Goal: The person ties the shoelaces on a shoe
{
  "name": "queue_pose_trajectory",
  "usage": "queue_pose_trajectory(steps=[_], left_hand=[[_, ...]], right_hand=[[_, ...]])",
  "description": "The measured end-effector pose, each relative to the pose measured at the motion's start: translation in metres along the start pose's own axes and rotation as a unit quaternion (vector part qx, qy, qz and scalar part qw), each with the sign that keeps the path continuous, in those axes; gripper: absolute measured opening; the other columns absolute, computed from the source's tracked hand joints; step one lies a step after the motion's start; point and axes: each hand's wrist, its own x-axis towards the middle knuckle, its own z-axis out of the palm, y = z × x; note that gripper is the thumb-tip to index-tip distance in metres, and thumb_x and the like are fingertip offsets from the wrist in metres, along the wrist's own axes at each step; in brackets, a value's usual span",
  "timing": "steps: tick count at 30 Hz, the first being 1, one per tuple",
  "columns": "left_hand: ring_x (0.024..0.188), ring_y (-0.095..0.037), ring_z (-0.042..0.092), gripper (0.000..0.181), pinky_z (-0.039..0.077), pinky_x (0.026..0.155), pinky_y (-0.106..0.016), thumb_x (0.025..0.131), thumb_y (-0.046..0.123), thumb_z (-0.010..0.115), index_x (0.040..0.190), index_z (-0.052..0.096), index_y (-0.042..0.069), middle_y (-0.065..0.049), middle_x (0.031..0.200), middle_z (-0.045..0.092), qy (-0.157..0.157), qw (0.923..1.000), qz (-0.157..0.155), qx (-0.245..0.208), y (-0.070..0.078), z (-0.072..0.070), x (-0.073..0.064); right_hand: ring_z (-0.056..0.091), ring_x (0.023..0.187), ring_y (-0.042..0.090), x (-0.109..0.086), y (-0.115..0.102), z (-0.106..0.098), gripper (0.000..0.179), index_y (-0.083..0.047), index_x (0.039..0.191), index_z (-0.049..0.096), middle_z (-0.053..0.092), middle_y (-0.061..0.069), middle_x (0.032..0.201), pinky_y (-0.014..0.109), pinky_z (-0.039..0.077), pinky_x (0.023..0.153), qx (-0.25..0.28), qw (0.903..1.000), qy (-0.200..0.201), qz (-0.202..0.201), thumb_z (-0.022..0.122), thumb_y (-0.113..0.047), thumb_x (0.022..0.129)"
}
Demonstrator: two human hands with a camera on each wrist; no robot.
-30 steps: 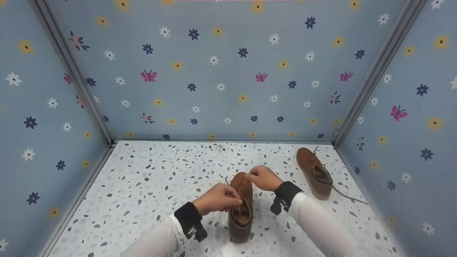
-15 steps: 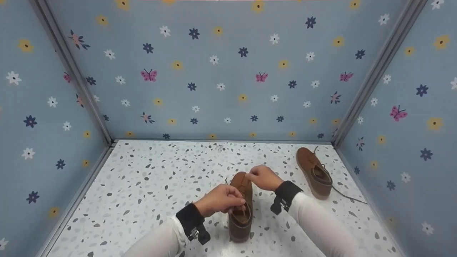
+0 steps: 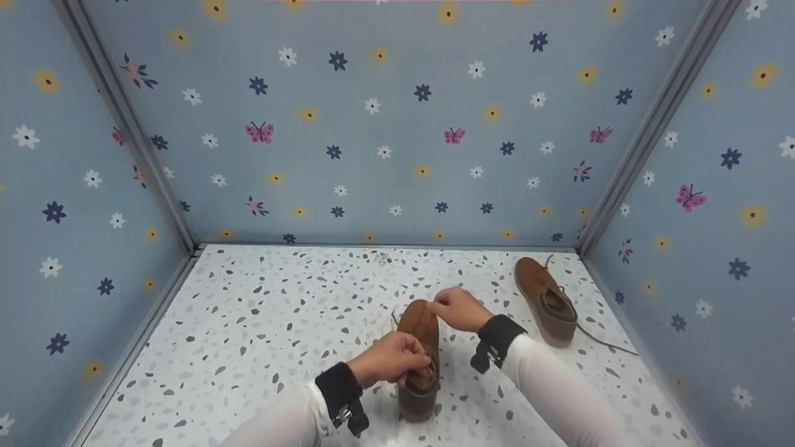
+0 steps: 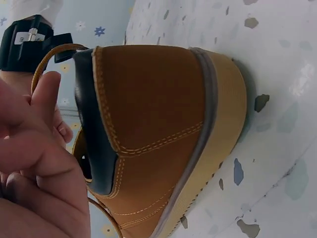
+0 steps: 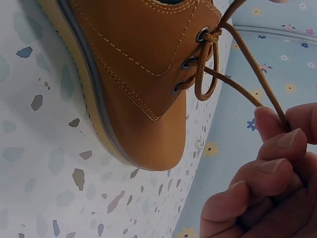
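A brown lace-up shoe [image 3: 417, 406] stands upright on the speckled surface, toe pointing away. Above its opening my left hand [image 3: 392, 359] pinches a brown shoelace; the lace [image 4: 49, 58] arcs from the fingers over the collar in the left wrist view, its pinch point partly hidden. Near the toe, my right hand [image 3: 461, 308] holds a doubled stretch of lace between thumb and finger. In the right wrist view two strands [image 5: 255, 67] run taut from the eyelets to those fingertips. A small loop [image 5: 205, 74] hangs at the knot by the top eyelet.
A second brown shoe [image 3: 546, 301] stands at the back right, its loose lace [image 3: 605, 340] trailing toward the right wall. Blue flowered panels [image 3: 385, 124] enclose the white speckled surface [image 3: 279, 323] at the back and both sides.
My left hand has drawn slightly back toward the heel, down and to the right in the head view, with the lace. The right hand and both shoes stay put.
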Motion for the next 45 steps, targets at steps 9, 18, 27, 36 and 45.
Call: queue_pose_trajectory(steps=[9,18,27,36,45], left_hand=[[0.062,-0.004,0.063,0.019,0.05,0.059,-0.021,0.09,0.029,0.081,0.078,0.082,0.015,0.002,0.072,0.077,0.025,0.9886,0.048,0.141,-0.002,0.005,0.003],[0.058,-0.003,0.059,0.024,0.048,0.056,-0.021,0.08,0.037,0.09,0.07,0.078,0.018,0.012,0.065,0.07,0.054,0.9754,0.049,0.208,-0.003,-0.003,0.005],[0.062,-0.005,0.056,0.017,0.046,0.057,-0.023,0.086,0.028,0.082,0.075,0.077,0.016,0.009,0.07,0.068,0.123,0.9721,0.051,0.193,-0.01,-0.025,0.012],[0.09,-0.016,0.07,0.019,0.058,0.078,-0.034,0.096,0.023,0.075,0.107,0.077,0.009,-0.005,0.1,0.077,0.178,0.9693,0.067,0.157,-0.019,-0.039,0.027],[0.111,-0.026,0.071,0.025,0.06,0.094,-0.042,0.101,0.024,0.07,0.121,0.075,0.01,-0.009,0.12,0.077,0.168,0.9731,0.066,0.143,-0.021,-0.041,0.048]], right_hand=[[0.034,0.051,0.012,-0.001,0.003,0.001,0.044,-0.021,0.064,0.047,0.035,-0.008,0.057,0.027,0.033,0.056,-0.007,0.9999,-0.005,-0.014,0.058,-0.028,0.106],[0.038,0.053,0.012,-0.001,0.002,0.001,0.039,-0.017,0.068,0.06,0.04,-0.007,0.058,0.028,0.036,0.058,-0.008,0.9999,-0.006,-0.007,0.058,-0.026,0.106],[0.04,0.055,0.011,-0.001,0.002,0.0,0.037,-0.017,0.07,0.063,0.044,-0.007,0.061,0.027,0.037,0.059,-0.009,0.9999,-0.001,0.006,0.059,-0.028,0.105],[0.039,0.055,0.013,-0.002,0.002,0.0,0.039,-0.017,0.068,0.058,0.041,-0.006,0.061,0.028,0.036,0.058,0.003,0.9999,-0.006,0.008,0.059,-0.029,0.106],[0.043,0.056,0.012,0.0,0.0,-0.001,0.035,-0.017,0.071,0.065,0.046,-0.006,0.062,0.028,0.037,0.056,-0.001,0.9999,0.001,0.016,0.062,-0.029,0.104]])
